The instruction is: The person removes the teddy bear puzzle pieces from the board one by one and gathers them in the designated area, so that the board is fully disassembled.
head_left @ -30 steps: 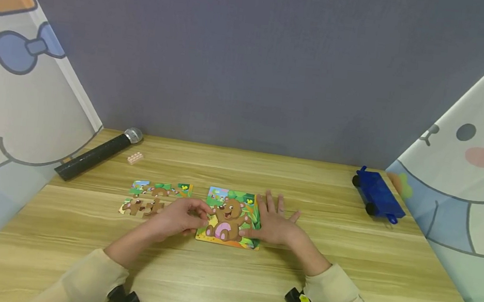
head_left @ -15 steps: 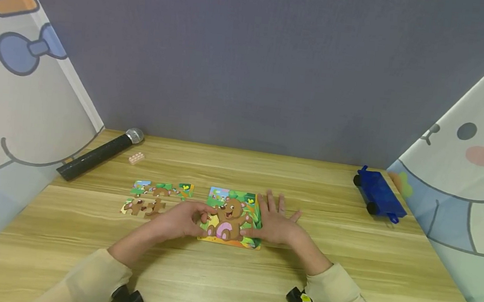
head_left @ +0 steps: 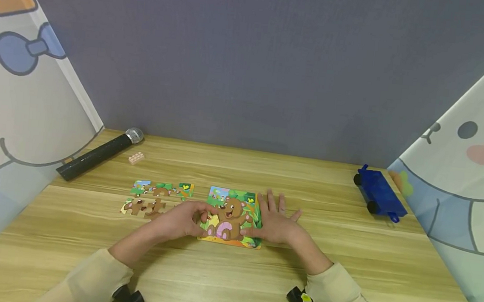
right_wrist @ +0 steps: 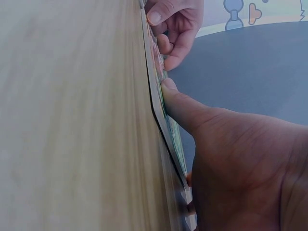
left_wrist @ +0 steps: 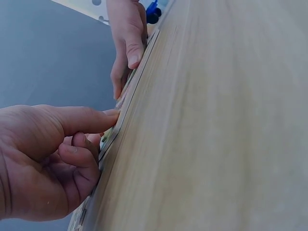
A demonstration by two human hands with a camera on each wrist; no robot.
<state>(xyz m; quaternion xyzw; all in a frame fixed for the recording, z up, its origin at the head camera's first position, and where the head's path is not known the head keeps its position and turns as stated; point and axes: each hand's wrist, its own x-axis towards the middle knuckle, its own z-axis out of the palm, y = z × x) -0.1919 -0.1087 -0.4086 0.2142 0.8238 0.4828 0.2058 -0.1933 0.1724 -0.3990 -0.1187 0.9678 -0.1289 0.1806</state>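
Observation:
A bear jigsaw puzzle [head_left: 227, 220] lies flat on the wooden table, its picture showing a brown bear on green. Along its left side rests my left hand [head_left: 185, 219]. The index finger and thumb are spread apart and touch the puzzle, with the other fingers bent in between them. In the left wrist view the left thumb [left_wrist: 89, 119] lies over the puzzle's near edge. My right hand [head_left: 276, 225] has its fingers spread on the table at the puzzle's right side. Its thumb [right_wrist: 180, 101] rests on the picture in the right wrist view.
Left of the puzzle lie several loose jigsaw pieces [head_left: 161, 190] in two rows, partly behind the left hand. A black microphone [head_left: 97, 156] and a pink toy brick [head_left: 136, 158] lie at the back left. A blue toy cart [head_left: 380, 193] is at the far right, before a grey partition [head_left: 250, 64].
My left thumb and index finger have parted from a near pinch and shifted slightly right onto the puzzle's left side. The right hand has stayed in place.

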